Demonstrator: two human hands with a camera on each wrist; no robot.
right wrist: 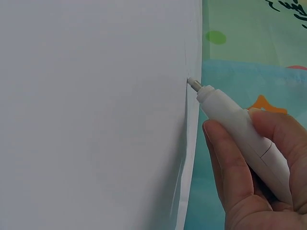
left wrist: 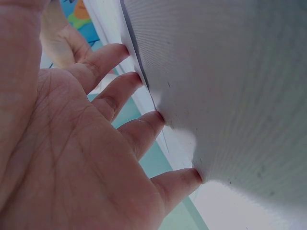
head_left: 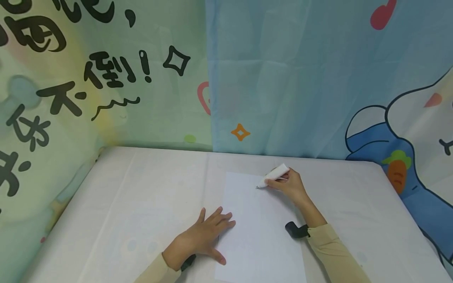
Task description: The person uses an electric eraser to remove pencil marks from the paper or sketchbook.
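Head view: right hand [head_left: 291, 186] grips a white, tapered plastic pen [head_left: 276, 175], long axis slanting down-left, tip at the far end of a white, rectangular paper sheet [head_left: 260, 230]; left hand [head_left: 207, 232] at its left edge. Left wrist view: fingers [left wrist: 144, 130] extended, apart. Right wrist view: tip contact unconfirmed.

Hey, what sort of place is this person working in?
Probably a curtained-off tabletop workspace, judging by the cartoon-printed fabric backdrop behind the white-covered table and the sheet of paper on it.
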